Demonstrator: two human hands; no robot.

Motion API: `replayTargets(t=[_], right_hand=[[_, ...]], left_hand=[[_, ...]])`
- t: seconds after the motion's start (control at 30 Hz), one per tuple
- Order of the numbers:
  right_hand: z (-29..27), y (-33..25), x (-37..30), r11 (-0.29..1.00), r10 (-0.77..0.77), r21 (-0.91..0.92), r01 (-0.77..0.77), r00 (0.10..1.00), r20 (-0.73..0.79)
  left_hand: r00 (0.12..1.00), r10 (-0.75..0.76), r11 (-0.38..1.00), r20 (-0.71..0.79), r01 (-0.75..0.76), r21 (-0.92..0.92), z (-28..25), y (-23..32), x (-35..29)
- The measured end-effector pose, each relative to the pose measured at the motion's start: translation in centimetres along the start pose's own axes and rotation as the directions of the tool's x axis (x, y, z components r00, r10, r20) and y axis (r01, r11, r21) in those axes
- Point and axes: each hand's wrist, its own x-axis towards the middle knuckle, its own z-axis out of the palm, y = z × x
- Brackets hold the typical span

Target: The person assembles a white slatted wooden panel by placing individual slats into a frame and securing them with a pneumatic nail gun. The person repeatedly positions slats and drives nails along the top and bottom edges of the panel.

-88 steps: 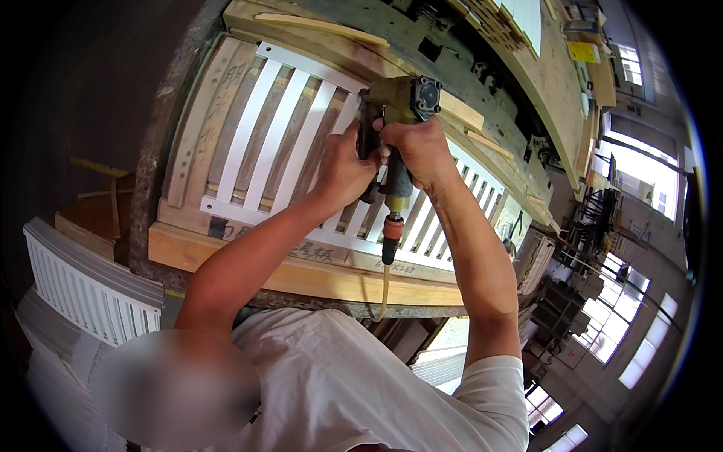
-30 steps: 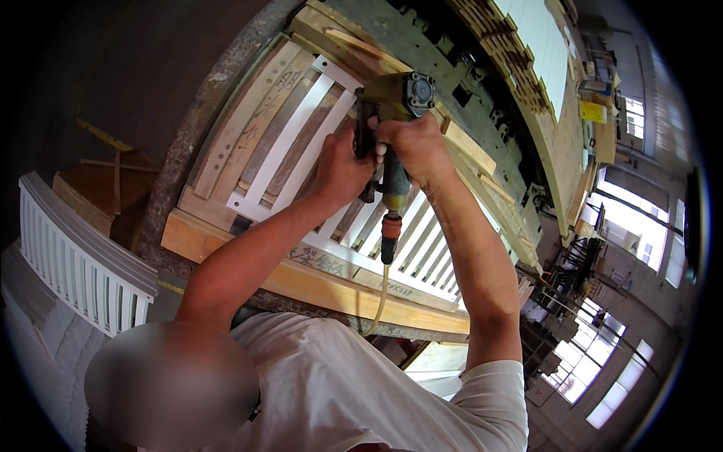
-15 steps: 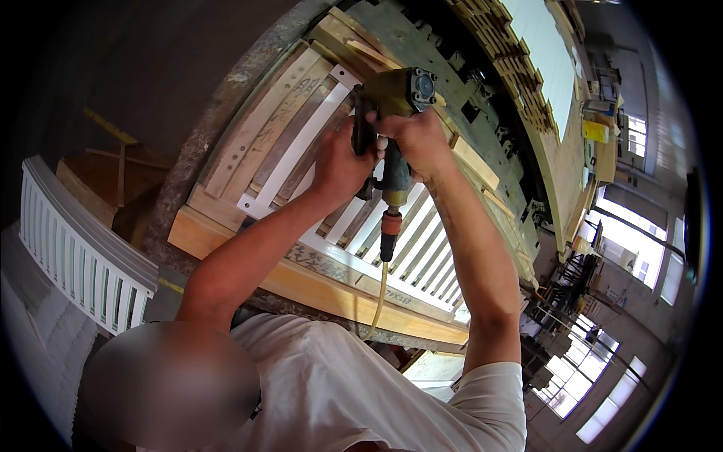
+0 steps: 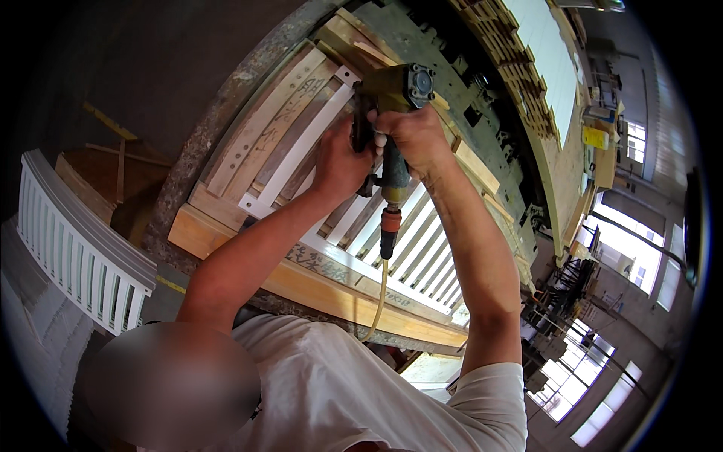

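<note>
A pneumatic nail gun (image 4: 397, 87), dull yellow with a dark magazine, is held over a white slatted panel (image 4: 297, 154). My right hand (image 4: 416, 139) wraps round its handle from the right. On the left side, my left hand (image 4: 340, 160) is closed against the dark magazine, its fingers partly hidden behind the tool. From the handle's lower end, a red and black coupling (image 4: 389, 226) leads into a pale air hose (image 4: 382, 294). The panel lies inside a wooden frame jig (image 4: 226, 230) with handwriting on its boards. The gun's nose is hidden.
A second white slatted panel (image 4: 79, 248) stands at the lower left beside a brown board (image 4: 102, 177). Beyond the jig runs a dark green machine bed (image 4: 471, 139) with slots. Stacked wooden strips (image 4: 520, 68) edge the far bench. Bright windows (image 4: 576, 377) lie at the right.
The nail gun and both hands have shifted very slightly away from me, up in the picture. Both grips look the same.
</note>
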Motion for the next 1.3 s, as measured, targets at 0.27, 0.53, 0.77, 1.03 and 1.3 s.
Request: replayTargets(t=[0.27, 0.53, 0.77, 1.03, 1.3], right_hand=[[0.9, -1.1, -0.2, 0.997, -0.065, -0.053, 0.065, 0.998, 0.000], [-0.5, 0.2, -4.5, 0.996, 0.026, 0.084, -0.024, 1.000, -0.017], [-6.6, 8.4, -14.3, 0.963, 0.136, 0.247, -0.111, 0.987, -0.088], [-13.0, 21.4, -29.5, 0.828, 0.318, 0.560, -0.030, 0.848, -0.424], [-18.0, 29.5, -41.1, 0.712, 0.512, 0.701, 0.043, 0.652, -0.560]], left_hand=[[0.999, 0.019, 0.997, -0.029, -0.017, 0.073, -0.2, -0.8, 0.4], [0.978, -0.113, 0.987, 0.177, 0.131, -0.091, 0.1, -2.6, -2.0], [0.854, -0.222, 0.814, 0.470, 0.428, -0.392, 6.2, -1.5, -12.4], [0.473, -0.442, 0.880, 0.763, 0.394, 0.265, 15.2, -2.7, -23.8], [0.433, -0.063, 0.774, 0.899, -0.548, 0.318, 23.8, -7.5, -35.2]])
